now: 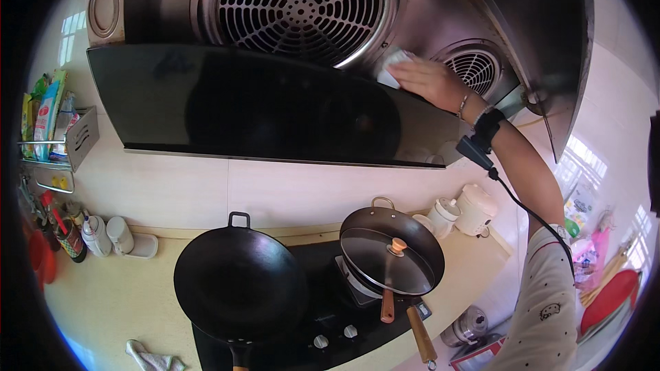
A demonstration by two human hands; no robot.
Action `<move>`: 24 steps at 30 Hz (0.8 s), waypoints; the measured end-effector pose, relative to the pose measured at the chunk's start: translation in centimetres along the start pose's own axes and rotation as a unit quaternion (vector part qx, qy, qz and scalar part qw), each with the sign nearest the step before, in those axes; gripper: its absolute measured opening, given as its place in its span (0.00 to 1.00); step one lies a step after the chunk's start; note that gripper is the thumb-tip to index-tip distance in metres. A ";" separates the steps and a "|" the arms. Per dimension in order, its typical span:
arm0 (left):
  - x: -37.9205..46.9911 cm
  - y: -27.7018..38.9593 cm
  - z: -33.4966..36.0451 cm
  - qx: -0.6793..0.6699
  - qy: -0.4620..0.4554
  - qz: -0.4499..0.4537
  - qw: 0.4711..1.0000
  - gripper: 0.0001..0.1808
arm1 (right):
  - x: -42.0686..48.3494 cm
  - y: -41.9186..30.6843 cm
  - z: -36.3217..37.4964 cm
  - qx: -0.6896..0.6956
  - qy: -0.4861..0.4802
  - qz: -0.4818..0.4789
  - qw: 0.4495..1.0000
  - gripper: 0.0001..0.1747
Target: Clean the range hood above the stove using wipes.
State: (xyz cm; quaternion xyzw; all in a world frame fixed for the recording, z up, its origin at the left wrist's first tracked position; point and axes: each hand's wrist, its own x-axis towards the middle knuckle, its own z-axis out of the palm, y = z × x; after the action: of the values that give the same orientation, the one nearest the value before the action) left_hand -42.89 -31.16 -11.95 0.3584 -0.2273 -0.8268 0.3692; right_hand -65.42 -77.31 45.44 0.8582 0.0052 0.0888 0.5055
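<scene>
My right hand presses a white wipe against the metal underside of a range hood. The wipe is partly covered by my fingers and slightly blurred. To the left of the hand is the hood's large round fan grille; a smaller round grille sits behind my wrist. Just below the hand slants the hood's dark glass panel. A wrist strap with a black cabled device is on my right forearm. My left hand is out of view.
Below stands a black gas stove with a wok and a lidded pan, handles towards me. A grey cloth lies on the counter. Bottles stand left, a cream electric pot right. A wall rack holds packets.
</scene>
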 end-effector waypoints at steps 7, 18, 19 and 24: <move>-0.2 0.0 0.1 -0.007 -0.010 0.031 0.999 0.33 | -1.9 0.1 -1.5 -0.053 0.032 0.065 0.996 0.08; -2.3 -1.7 -0.8 -0.033 -0.035 0.019 0.999 0.39 | -9.7 -1.3 -1.9 -0.064 0.072 0.305 0.947 0.14; -1.8 -2.1 -1.1 -0.039 -0.049 0.031 0.998 0.40 | -11.0 -1.3 -2.6 -0.050 0.100 0.368 0.923 0.16; -0.2 -4.7 -1.0 -0.070 -0.108 0.057 0.990 0.44 | -20.1 -1.2 -1.0 -0.072 0.159 0.519 0.837 0.15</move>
State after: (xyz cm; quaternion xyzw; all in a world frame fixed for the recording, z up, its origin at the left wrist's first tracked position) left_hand -44.14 -28.16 -15.52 0.2270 -0.2269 -0.8523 0.4131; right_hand -85.28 -77.86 41.94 0.6702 -0.3677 0.4734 0.4376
